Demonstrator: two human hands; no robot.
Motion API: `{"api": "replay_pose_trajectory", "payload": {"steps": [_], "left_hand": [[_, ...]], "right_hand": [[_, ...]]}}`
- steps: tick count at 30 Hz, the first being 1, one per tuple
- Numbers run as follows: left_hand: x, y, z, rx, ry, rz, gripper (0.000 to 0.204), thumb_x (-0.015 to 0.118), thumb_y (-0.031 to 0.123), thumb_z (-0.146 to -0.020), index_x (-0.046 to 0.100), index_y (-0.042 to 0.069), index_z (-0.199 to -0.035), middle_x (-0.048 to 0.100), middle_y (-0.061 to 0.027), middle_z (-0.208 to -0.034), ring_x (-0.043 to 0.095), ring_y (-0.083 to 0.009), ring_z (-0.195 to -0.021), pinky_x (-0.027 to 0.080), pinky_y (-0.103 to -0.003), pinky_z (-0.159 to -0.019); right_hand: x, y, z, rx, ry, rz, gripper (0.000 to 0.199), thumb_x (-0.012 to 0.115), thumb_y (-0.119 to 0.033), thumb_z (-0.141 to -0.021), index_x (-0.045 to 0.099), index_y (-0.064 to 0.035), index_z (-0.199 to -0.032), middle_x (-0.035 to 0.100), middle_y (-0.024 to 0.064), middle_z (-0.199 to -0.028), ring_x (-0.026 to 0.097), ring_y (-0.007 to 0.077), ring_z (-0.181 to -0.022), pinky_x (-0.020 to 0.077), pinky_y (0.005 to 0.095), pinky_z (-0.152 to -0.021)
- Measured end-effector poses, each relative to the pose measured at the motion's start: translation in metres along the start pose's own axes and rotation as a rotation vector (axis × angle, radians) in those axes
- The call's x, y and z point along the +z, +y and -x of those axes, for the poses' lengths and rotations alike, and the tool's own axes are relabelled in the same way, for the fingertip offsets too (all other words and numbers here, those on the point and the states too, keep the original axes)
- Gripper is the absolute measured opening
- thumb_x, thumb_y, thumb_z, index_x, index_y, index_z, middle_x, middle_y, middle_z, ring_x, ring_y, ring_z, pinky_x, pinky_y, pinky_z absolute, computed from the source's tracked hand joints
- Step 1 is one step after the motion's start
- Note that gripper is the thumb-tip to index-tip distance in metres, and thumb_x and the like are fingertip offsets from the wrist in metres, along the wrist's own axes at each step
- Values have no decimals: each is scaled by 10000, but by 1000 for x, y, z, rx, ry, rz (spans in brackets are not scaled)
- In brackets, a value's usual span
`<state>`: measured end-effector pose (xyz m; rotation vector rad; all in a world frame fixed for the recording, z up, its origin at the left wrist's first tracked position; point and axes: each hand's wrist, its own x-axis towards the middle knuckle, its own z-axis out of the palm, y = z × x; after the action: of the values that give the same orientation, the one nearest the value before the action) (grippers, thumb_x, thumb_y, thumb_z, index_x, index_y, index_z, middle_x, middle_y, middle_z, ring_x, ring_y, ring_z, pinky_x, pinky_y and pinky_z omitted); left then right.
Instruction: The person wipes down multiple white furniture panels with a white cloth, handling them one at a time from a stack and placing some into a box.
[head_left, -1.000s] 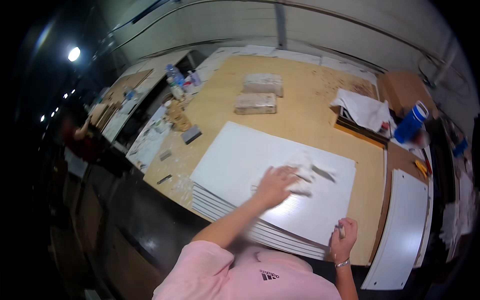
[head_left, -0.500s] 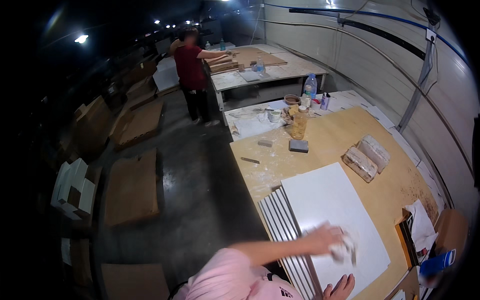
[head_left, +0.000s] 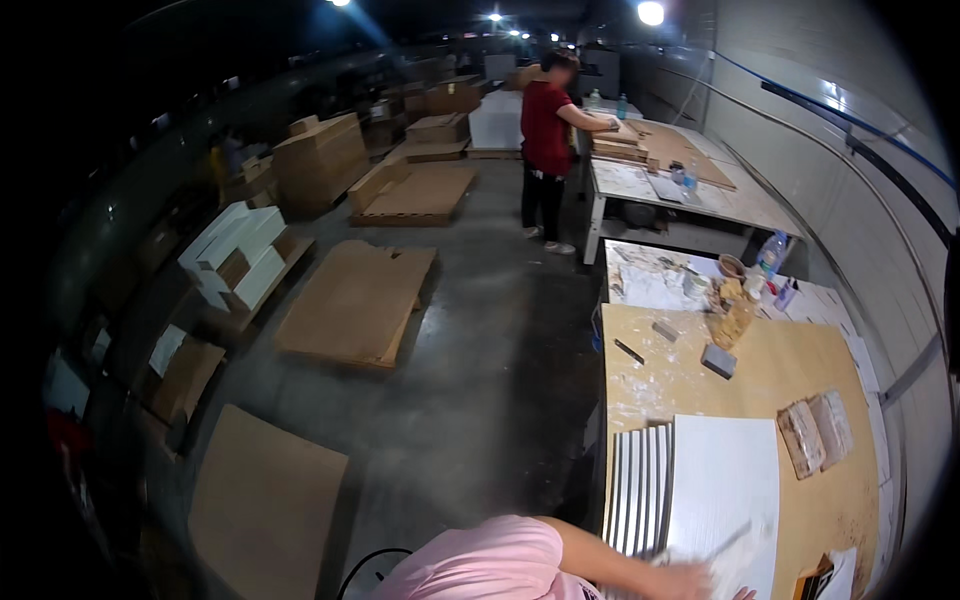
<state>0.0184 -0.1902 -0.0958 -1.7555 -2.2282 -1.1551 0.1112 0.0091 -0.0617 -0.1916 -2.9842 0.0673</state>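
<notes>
My left hand (head_left: 688, 580), smeared by motion, presses a crumpled white cloth (head_left: 738, 556) onto a white panel (head_left: 722, 470). The panel lies flat on the workbench, and its near end runs out of the picture. Only the fingertips of my right hand (head_left: 745, 594) show at the lower edge, by the panel's surface and just right of my left hand; they look outstretched with nothing in them. Along the panel's left side, the white edges of several stacked panels (head_left: 640, 485) show in a stepped row.
On the tan workbench (head_left: 650, 385) lie a grey block (head_left: 718, 361), a smaller block (head_left: 665, 331), a dark flat tool (head_left: 629, 351) and two wrapped bundles (head_left: 802, 440). A jar (head_left: 733, 322) stands farther back. Beyond, a person in red (head_left: 546, 130) works at another table. Cardboard (head_left: 360, 300) lies on the floor.
My view has swung left, so the bench appears lower and farther right. The cloth has moved over the panel with my left hand. My right hand has mostly left the picture.
</notes>
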Motion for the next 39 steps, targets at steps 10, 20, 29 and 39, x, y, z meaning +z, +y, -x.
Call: {"api": "replay_pose_trajectory", "payload": {"steps": [10,20,29,39], "left_hand": [[-155,-89,-46,-638,334,387,408,669,356,-886,624,50,-1153,687,-172,-1059,643,-335,-1019,470,-427,-927],[-28,-10,-65,-86,-155,-227,685,690,435,-807,504,58,-1347,427,-209,-1436,401,-338,-1336,248,-564,-1100],[-11,-31,-132,-299,-158,479,392,574,31,-889,594,65,-1279,636,-167,-1242,612,-281,-1148,460,-352,-990],[95,132,-94,270,-765,710,503,600,-18,-733,638,128,-1213,638,-117,-1227,608,-324,-1072,480,-389,-950]], "right_hand": [[17,110,4,125,289,329,537,491,-383,-994,525,62,-1293,588,256,-1240,573,381,-1121,439,457,-995],[13,8,119,852,164,-681,558,537,-217,-951,382,24,-1431,394,233,-1481,382,341,-1370,276,401,-1153],[-6,-91,185,860,353,-729,597,533,-89,-899,330,74,-1437,408,276,-1440,382,395,-1345,274,415,-1140],[54,-101,181,985,672,-627,400,519,-41,-858,538,15,-1253,607,229,-1096,579,397,-1017,458,475,-848]]}}
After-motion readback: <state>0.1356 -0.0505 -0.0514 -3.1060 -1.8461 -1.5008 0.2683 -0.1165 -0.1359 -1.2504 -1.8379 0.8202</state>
